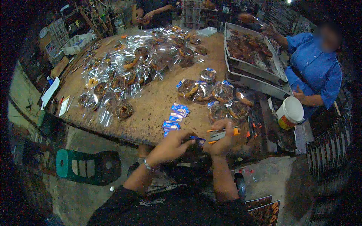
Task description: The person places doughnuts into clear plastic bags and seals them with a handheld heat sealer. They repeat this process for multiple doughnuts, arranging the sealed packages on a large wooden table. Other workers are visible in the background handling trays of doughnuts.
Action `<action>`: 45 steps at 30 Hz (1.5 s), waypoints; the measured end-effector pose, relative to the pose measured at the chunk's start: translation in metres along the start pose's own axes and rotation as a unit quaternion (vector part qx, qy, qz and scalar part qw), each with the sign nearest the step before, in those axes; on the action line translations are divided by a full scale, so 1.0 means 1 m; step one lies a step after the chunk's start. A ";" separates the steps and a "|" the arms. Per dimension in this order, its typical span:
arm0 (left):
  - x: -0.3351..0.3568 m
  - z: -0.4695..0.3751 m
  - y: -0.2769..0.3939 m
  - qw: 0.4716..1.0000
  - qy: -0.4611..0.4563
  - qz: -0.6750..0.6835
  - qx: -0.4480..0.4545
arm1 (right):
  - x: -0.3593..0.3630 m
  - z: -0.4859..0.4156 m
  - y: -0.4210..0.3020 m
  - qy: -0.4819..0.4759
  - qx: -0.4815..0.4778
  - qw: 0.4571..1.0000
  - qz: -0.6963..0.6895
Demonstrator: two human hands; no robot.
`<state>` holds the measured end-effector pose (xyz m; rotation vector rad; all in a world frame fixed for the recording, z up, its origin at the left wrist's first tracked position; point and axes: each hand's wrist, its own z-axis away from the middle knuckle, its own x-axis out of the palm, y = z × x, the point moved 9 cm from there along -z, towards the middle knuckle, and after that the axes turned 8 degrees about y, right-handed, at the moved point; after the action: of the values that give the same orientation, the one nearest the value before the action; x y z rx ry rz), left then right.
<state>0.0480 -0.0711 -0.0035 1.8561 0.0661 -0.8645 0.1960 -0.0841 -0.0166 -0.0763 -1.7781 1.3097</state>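
Note:
My left hand (174, 145), a metal band at its wrist, pinches a blue label card (198, 139) near the table's front edge. Something dark lies just beneath the fingers, too dim to make out. Beside it, my right hand (223, 142) grips an orange-and-grey hand tool (217, 136), which looks like a stapler. Several blue printed cards (176, 117) lie in a column beyond my left hand. Past my right hand sits a group of ring-shaped brown items in clear bags (204, 91), with blue labels on several of them.
A large heap of clear-bagged rings (127, 67) covers the table's (158, 106) left and far parts. At right stand a white tray of brown items (254, 72), a white bucket (290, 113) and a person in blue (314, 65). A green stool (63, 163) stands at left.

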 end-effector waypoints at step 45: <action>-0.144 -0.042 0.039 0.937 0.152 0.309 0.057 | 0.026 0.037 0.005 -0.290 -0.158 0.896 0.298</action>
<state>-0.0198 -0.0063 0.1202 1.9367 -0.3669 -0.1455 0.1531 -0.0959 -0.0058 -0.4918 -2.6141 1.5503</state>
